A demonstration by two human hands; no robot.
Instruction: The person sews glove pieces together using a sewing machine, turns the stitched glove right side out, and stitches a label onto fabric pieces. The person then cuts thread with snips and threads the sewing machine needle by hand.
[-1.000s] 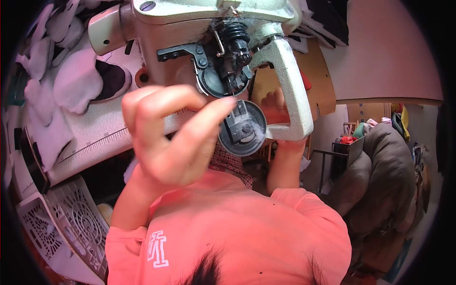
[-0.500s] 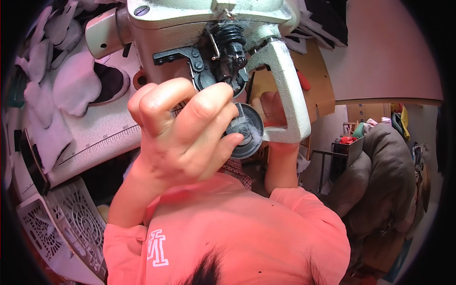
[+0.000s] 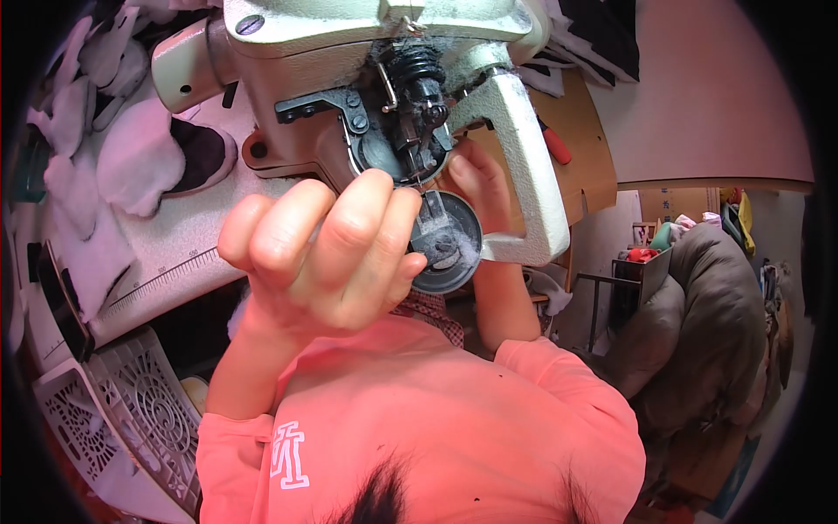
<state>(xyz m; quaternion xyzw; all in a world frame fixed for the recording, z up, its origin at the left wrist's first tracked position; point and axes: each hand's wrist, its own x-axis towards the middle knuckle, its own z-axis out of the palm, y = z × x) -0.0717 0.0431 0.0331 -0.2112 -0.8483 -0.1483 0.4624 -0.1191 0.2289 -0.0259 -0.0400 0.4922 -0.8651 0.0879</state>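
Observation:
Just left of the two round discs of a pale sewing machine (image 3: 297, 61), my left hand (image 3: 327, 253) is closed, its fingers curled and the thumb drawn in near the lower disc (image 3: 447, 244). Whatever its fingertips hold, if anything, is hidden. My right hand (image 3: 482, 183) is on the other side of the discs, inside the machine's white bracket (image 3: 539, 175). Its fingers are bent together close to the upper disc (image 3: 380, 153); anything between them is too small to make out. Grey lint clings to the lower disc and around the dark spring (image 3: 419, 63).
White fluffy pieces (image 3: 144, 162) lie on the machine's table with a printed ruler (image 3: 179, 269) at the left. A white openwork basket (image 3: 153, 402) stands below. Cardboard (image 3: 580, 148) with a red-handled item (image 3: 556, 144) is behind the bracket; a dark padded bundle (image 3: 707, 323) is at the right.
My left hand has curled its fingers from a raised pinch and shifted slightly left since the last frame. My right hand has moved up and left, closer to the discs.

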